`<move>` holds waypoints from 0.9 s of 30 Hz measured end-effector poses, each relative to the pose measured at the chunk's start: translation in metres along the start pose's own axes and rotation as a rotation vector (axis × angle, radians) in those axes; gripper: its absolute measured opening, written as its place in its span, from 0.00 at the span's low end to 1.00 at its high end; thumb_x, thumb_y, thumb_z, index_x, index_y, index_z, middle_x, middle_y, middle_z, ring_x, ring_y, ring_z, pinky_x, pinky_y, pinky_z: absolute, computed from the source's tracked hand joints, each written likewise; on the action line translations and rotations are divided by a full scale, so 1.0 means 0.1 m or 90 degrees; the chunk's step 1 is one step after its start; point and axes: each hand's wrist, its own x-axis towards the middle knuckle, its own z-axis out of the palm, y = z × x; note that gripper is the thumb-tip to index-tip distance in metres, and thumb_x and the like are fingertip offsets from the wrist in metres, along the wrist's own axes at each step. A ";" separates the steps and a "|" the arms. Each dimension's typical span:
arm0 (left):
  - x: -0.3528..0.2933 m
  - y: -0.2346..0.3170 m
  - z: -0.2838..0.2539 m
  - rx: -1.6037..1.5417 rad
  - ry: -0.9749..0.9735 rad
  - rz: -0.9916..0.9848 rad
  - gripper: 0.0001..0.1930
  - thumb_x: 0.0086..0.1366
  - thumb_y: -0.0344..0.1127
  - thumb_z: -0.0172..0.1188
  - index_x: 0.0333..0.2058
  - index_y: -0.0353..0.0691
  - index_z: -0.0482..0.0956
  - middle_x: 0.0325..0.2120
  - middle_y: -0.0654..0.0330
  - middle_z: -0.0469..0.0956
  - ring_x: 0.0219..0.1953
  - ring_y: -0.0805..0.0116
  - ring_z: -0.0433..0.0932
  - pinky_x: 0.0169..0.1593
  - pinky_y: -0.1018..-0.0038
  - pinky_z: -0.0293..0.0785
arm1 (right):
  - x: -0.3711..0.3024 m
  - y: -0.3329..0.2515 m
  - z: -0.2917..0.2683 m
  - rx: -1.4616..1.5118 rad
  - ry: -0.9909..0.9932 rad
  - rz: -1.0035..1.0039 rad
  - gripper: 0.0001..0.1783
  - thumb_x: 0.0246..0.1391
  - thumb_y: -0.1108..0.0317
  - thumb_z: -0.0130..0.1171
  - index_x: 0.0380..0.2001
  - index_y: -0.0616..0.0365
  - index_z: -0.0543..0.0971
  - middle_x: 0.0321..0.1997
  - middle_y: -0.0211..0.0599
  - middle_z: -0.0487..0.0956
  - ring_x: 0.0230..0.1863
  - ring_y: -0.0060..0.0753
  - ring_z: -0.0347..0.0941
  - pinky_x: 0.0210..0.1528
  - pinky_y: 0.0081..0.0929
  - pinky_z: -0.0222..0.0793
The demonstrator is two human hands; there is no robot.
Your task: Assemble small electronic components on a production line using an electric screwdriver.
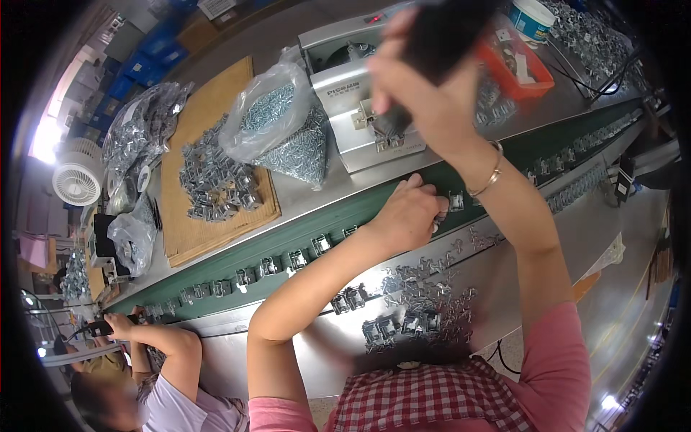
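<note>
My right hand [425,93] is raised and wrapped round a black powered screwdriver [450,36], both smeared by motion. Its lower end is at the front of a silver screw feeder [344,108]; whether they touch I cannot tell. Over the green conveyor belt [309,225], my left hand [408,216] has its fingers curled down and closed. Whatever they grip is hidden beneath them. One metal bracket [455,201] lies just right of those fingers. Further brackets [298,259] stand in a row along the belt to the left.
A clear bag of screws [295,155] stands left of the feeder, near piled brackets [216,180] on cardboard [173,223]. Behind my right wrist is a red bin [529,88]. Loose small metal parts [417,281] cover the near ledge. A co-worker [183,374] works at the left.
</note>
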 end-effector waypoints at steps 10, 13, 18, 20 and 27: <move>0.13 -0.05 -0.20 -0.121 -0.036 0.027 0.10 0.49 0.31 0.62 0.31 0.39 0.74 0.25 0.57 0.74 0.35 0.60 0.71 0.42 0.66 0.67 | -0.36 -0.40 -0.30 -0.060 -0.015 0.091 0.27 0.48 0.80 0.51 0.53 0.67 0.58 0.19 0.32 0.69 0.17 0.22 0.67 0.21 0.18 0.64; 0.33 -0.12 -0.21 -0.365 -0.128 -0.023 0.09 0.55 0.33 0.61 0.32 0.38 0.73 0.21 0.61 0.73 0.25 0.69 0.72 0.31 0.72 0.69 | -0.48 -0.52 -0.55 -0.102 0.027 0.089 0.27 0.47 0.81 0.50 0.53 0.68 0.58 0.19 0.34 0.68 0.16 0.25 0.65 0.21 0.19 0.64; 0.58 -0.14 -0.13 -0.503 -0.180 -0.122 0.10 0.58 0.34 0.58 0.34 0.33 0.74 0.20 0.60 0.76 0.20 0.72 0.76 0.24 0.75 0.74 | -0.67 -0.56 -0.74 -0.109 0.059 0.137 0.26 0.47 0.83 0.49 0.52 0.67 0.59 0.20 0.35 0.67 0.15 0.26 0.66 0.21 0.20 0.64; 0.60 -0.14 -0.13 -0.494 -0.224 -0.129 0.09 0.59 0.33 0.58 0.34 0.33 0.74 0.21 0.59 0.76 0.20 0.72 0.76 0.24 0.76 0.74 | -0.75 -0.56 -0.75 -0.114 0.068 0.175 0.26 0.47 0.83 0.49 0.52 0.66 0.59 0.21 0.35 0.68 0.16 0.25 0.66 0.21 0.20 0.64; 0.51 -0.06 -0.13 -0.390 -0.179 -0.130 0.11 0.58 0.35 0.56 0.33 0.31 0.73 0.21 0.55 0.77 0.21 0.68 0.77 0.28 0.72 0.74 | -0.86 -0.54 -0.78 -0.101 0.042 0.190 0.26 0.47 0.83 0.49 0.52 0.66 0.59 0.20 0.34 0.68 0.17 0.24 0.67 0.21 0.19 0.64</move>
